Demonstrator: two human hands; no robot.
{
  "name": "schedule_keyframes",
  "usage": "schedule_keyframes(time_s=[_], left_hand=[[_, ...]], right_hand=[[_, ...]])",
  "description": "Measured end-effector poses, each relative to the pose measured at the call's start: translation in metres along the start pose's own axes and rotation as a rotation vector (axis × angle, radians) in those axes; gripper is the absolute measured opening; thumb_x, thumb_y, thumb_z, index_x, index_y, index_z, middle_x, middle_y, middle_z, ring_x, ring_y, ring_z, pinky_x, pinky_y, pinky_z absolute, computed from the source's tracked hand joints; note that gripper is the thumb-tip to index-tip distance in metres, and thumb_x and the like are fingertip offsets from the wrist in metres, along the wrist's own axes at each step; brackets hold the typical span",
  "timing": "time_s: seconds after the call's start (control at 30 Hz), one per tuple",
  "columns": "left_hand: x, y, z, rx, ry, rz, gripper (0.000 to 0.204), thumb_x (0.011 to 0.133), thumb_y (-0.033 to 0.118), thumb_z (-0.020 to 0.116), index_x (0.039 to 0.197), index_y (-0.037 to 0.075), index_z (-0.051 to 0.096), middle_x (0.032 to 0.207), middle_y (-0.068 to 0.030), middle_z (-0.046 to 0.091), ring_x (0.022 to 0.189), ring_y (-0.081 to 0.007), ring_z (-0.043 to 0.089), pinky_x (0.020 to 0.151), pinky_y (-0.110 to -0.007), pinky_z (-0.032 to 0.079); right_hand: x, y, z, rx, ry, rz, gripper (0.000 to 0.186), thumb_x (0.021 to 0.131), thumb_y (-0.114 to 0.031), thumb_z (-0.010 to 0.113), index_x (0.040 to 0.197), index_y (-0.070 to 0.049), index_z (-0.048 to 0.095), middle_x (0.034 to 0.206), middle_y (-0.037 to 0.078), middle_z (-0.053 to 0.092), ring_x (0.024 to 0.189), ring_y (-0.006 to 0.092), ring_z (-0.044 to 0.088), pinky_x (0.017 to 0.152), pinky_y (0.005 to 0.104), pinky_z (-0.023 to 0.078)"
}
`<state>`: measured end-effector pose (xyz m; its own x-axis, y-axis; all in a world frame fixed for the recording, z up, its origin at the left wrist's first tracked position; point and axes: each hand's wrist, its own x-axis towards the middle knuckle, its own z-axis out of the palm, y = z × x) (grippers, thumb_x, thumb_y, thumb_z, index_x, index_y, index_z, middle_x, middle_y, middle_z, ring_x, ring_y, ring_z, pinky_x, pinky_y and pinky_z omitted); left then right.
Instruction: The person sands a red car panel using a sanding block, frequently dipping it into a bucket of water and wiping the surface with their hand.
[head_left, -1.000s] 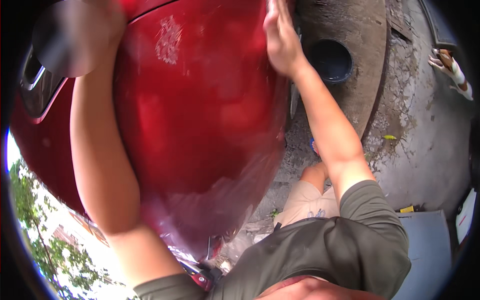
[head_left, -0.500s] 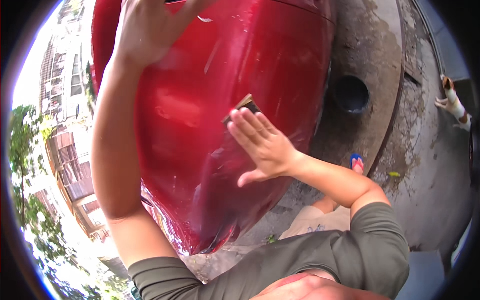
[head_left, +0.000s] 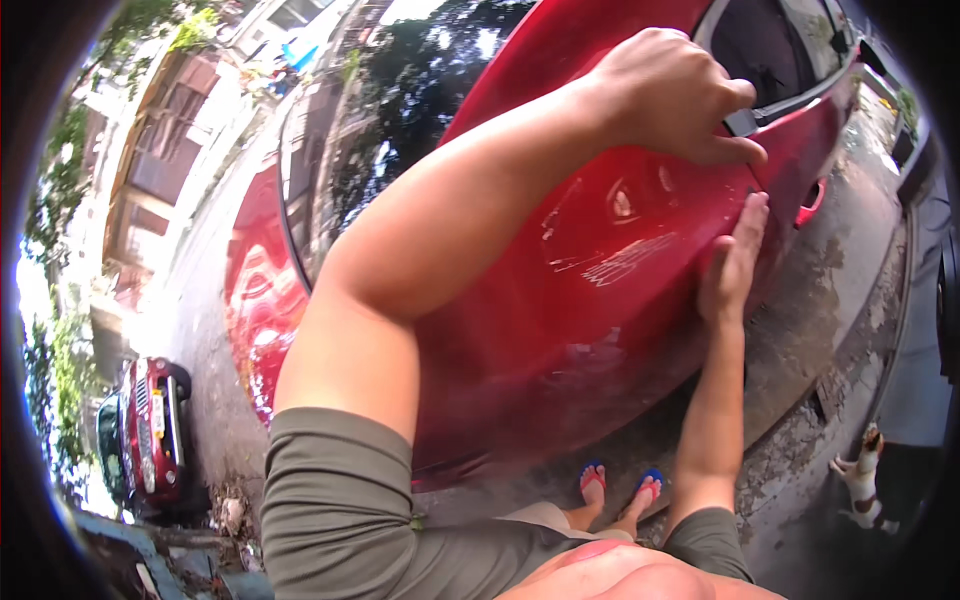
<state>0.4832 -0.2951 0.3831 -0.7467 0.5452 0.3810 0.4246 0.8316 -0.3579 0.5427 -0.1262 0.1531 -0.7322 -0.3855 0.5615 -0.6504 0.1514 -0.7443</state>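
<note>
My left arm reaches up and across the red car [head_left: 560, 340]. My left hand [head_left: 675, 95] is bent over the bodywork beside the side window's rear corner, its thumb apart from the finger that shows. The other fingers are mostly hidden. Lower down, my right hand [head_left: 733, 260] lies along the car's side, fingers stretched towards the panel seam. Anything under its palm is hidden. Pale scuff marks [head_left: 625, 262] show on the red panel between my arms.
The rear glass [head_left: 400, 110] reflects trees. A red door handle [head_left: 811, 203] sits beyond my right hand. Another dark red car [head_left: 150, 430] is parked at the left. A brown-and-white dog [head_left: 862, 480] is on the ground at right. My feet in sandals [head_left: 648, 486] stand close to the car.
The view has swung toward the car's side. Both hands now appear farther right. The dark pad beneath my right fingers is no longer visible, and the black bucket is out of sight.
</note>
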Motion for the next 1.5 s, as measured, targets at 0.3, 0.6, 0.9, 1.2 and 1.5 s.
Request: schedule_keyframes(time_s=[0.3, 0.6, 0.9, 1.2, 1.5], left_hand=[[0.02, 0.002, -0.005, -0.016, 0.087, -0.04, 0.058, 0.087, 0.064, 0.069, 0.069, 0.009, 0.062, 0.055, -0.0107, 0.061, 0.055, -0.0352, 0.066, 0.051, -0.043, 0.052], [-0.003, 0.03, -0.031, -0.088, 0.015, -0.275, 0.045, 0.089, 0.04, 0.083, 0.073, 0.005, 0.06, 0.055, 0.0007, 0.048, 0.05, -0.0052, 0.044, 0.047, -0.031, 0.041], [-0.027, 0.028, -0.037, -0.265, 0.057, -0.416, 0.035, 0.091, 0.031, 0.083, 0.075, 0.006, 0.064, 0.058, 0.0099, 0.043, 0.058, 0.0017, 0.036, 0.051, -0.019, 0.027], [-0.034, -0.005, -0.057, -0.011, 0.027, -0.419, 0.033, 0.093, 0.024, 0.081, 0.075, 0.007, 0.06, 0.062, 0.0104, 0.033, 0.058, -0.0001, 0.025, 0.054, -0.022, 0.015], [-0.035, -0.021, -0.059, -0.014, 0.035, -0.4, 0.035, 0.094, 0.021, 0.08, 0.074, 0.007, 0.055, 0.061, 0.009, 0.028, 0.058, -0.0013, 0.022, 0.052, -0.023, 0.014]], right_hand=[[0.022, 0.019, -0.021, -0.094, 0.031, -0.018, 0.105, 0.094, -0.065, 0.049, 0.161, 0.007, 0.012, 0.167, 0.033, 0.013, 0.156, 0.0485, 0.012, 0.127, 0.0554, 0.008], [-0.027, -0.006, -0.003, -0.123, 0.117, -0.093, 0.101, 0.099, -0.069, 0.037, 0.16, 0.008, 0.016, 0.167, 0.031, 0.018, 0.156, 0.047, 0.015, 0.127, 0.052, 0.01], [-0.079, -0.04, 0.004, -0.157, -0.117, -0.02, 0.116, 0.091, -0.086, 0.027, 0.158, 0.008, 0.025, 0.166, 0.032, 0.018, 0.157, 0.0436, 0.016, 0.126, 0.0535, 0.015], [-0.099, -0.021, 0.019, 0.132, -0.04, 0.039, 0.117, 0.092, -0.084, 0.033, 0.162, 0.005, 0.01, 0.167, 0.034, 0.012, 0.157, 0.048, 0.009, 0.127, 0.0566, 0.01], [-0.109, -0.014, 0.018, 0.173, -0.077, 0.173, 0.11, 0.096, -0.07, 0.048, 0.161, 0.009, 0.006, 0.167, 0.035, 0.003, 0.155, 0.0538, 0.003, 0.125, 0.062, 0.01]])
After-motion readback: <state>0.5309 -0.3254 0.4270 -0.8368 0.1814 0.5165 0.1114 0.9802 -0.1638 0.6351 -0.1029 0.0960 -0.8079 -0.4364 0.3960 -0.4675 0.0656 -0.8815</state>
